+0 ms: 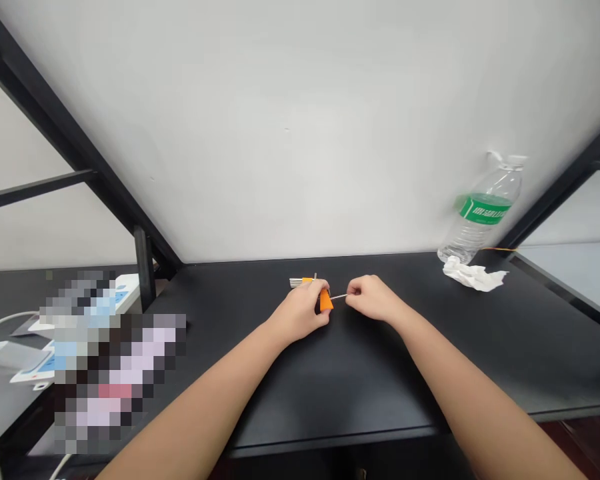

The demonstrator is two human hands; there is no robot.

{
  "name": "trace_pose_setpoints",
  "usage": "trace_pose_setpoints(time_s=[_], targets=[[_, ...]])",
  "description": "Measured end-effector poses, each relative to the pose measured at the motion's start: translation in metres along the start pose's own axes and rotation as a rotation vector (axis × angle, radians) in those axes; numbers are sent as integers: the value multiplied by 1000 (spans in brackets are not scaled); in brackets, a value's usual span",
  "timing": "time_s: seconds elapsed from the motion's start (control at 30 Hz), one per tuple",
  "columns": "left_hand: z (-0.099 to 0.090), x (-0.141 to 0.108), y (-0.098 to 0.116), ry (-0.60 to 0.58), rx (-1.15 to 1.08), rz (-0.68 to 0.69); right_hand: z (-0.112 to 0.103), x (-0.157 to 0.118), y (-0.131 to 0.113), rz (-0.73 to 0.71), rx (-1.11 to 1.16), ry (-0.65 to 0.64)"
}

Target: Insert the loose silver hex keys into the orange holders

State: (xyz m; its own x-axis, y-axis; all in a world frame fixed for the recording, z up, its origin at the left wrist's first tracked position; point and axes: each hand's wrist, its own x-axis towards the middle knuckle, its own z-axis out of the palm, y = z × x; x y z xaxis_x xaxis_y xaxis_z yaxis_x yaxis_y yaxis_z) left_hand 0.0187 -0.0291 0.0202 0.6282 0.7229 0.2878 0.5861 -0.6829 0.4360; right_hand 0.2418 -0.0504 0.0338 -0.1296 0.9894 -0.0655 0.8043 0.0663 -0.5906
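My left hand (pixel 303 310) is closed around an orange holder (pixel 326 301) above the black tabletop. Several thin silver rods (pixel 296 283) stick out past the fingers on the far left side; together they look like a hex key set. From the holder's right side runs one thin metal rod, a hex key by its look (pixel 339 297). Its other end is pinched between the thumb and fingers of my right hand (pixel 373 298). My fingers hide part of the holder, so I cannot tell how the key sits in it.
A clear plastic bottle (pixel 485 210) with a green label leans at the back right by the white wall. Crumpled white tissue (pixel 474 275) lies before it. White power strips (pixel 129 287) and blurred items are at left. Black frame bars (pixel 115 187) slant up both sides.
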Motion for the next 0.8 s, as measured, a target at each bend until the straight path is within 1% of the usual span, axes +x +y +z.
trace_pose_setpoints(time_s=[0.1, 0.17, 0.23, 0.3, 0.4, 0.6, 0.8], targets=[[-1, -1, -3, -28, 55, -35, -15, 0, 8, 155, -136, -79], [-2, -1, -3, -49, 59, -52, -25, -1, 15, 223, -259, -105], [-3, -1, -3, -57, 44, -59, -33, -1, 23, 272, -352, -95], [-3, -1, -2, -57, 22, -56, -37, 0, 31, 292, -390, -40], [-3, -1, 0, -58, -13, -42, -32, 2, 37, 253, -403, 50], [-2, -1, 1, -52, -33, -30, -5, 11, 34, 148, -389, 17], [-2, -1, 0, -12, -49, -19, 6, 14, 32, 109, -370, 55]])
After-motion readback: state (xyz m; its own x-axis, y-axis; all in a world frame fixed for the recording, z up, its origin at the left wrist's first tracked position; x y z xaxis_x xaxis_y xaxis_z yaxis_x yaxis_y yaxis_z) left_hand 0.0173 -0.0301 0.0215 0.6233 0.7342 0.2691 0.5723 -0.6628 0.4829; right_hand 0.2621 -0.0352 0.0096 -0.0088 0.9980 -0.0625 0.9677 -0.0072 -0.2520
